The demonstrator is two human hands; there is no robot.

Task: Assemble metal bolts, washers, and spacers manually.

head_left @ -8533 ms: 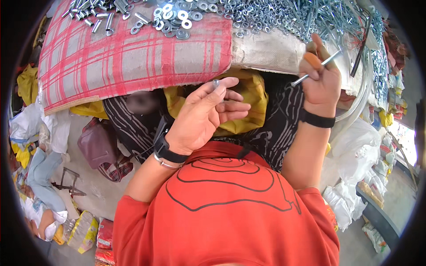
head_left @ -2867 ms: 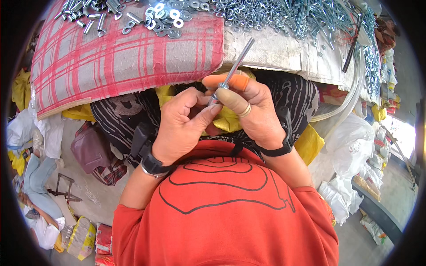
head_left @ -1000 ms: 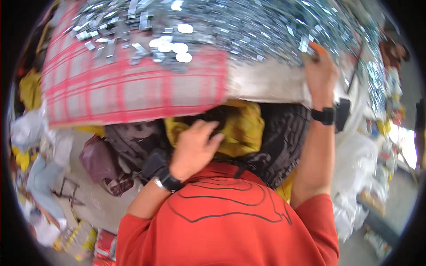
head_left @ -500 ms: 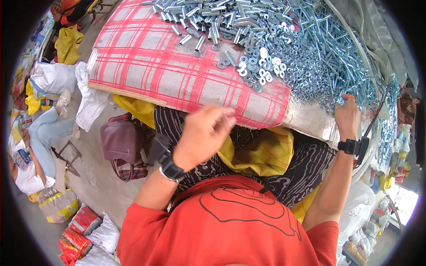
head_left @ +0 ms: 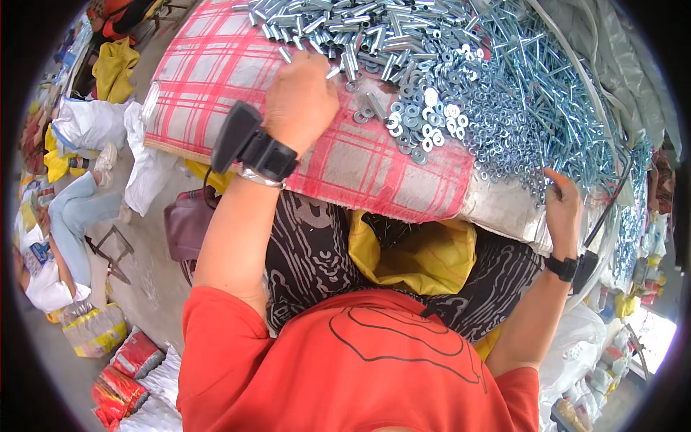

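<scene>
My left hand reaches over the checked cloth to the near edge of a pile of short metal sleeves. Its fingers are bent down and closed among the loose sleeves; whatever they hold is hidden under the hand. One sleeve lies right beside its fingers. At the right, my right hand is closed in a pinch at the edge of a heap of small nuts; what it pinches is too small to make out. Flat washers lie between the sleeves and nuts. Long thin screws are heaped behind the right hand.
The red-and-white checked cloth covers the work surface. An open yellow sack hangs below its front edge at my lap. A purple bag stands at the left. Farther left a person sits near several packages.
My left hand has swung forward and left, from above the front edge of the cloth to the sleeves. My right hand stays beside the nuts, its fingers slightly shifted.
</scene>
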